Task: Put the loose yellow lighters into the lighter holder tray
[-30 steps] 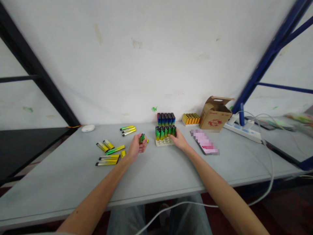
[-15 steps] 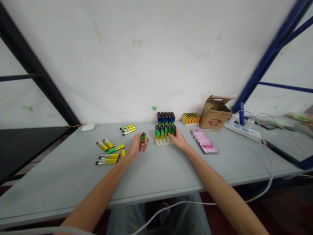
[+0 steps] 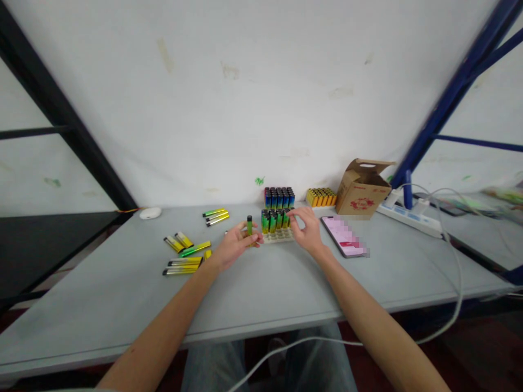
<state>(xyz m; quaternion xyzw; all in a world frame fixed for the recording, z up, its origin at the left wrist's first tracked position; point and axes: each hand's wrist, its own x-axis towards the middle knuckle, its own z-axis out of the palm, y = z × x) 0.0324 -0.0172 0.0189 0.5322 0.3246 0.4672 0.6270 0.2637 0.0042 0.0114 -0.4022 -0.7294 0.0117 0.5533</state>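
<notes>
My left hand [image 3: 237, 246] pinches a green lighter [image 3: 249, 224] and holds it upright just left of a white tray [image 3: 279, 236]. The tray carries rows of green and yellow lighters [image 3: 277, 219]. My right hand [image 3: 305, 228] hovers at the tray's right side with its fingers spread and curled over the lighter tops; nothing shows in it. Several loose yellow and green lighters [image 3: 183, 256] lie on the grey table [image 3: 253, 288] left of my left hand.
Behind the tray stand a block of blue lighters [image 3: 279, 197] and a block of orange lighters [image 3: 321, 196]. A brown cardboard box [image 3: 363, 188], a phone [image 3: 345, 236], a power strip [image 3: 408, 216] with white cables and a small white object [image 3: 150, 213] also rest on the table.
My left hand has carried the green lighter right, up to the tray, and turned it upright. My right hand has lifted off the tray's right side and spread its fingers.
</notes>
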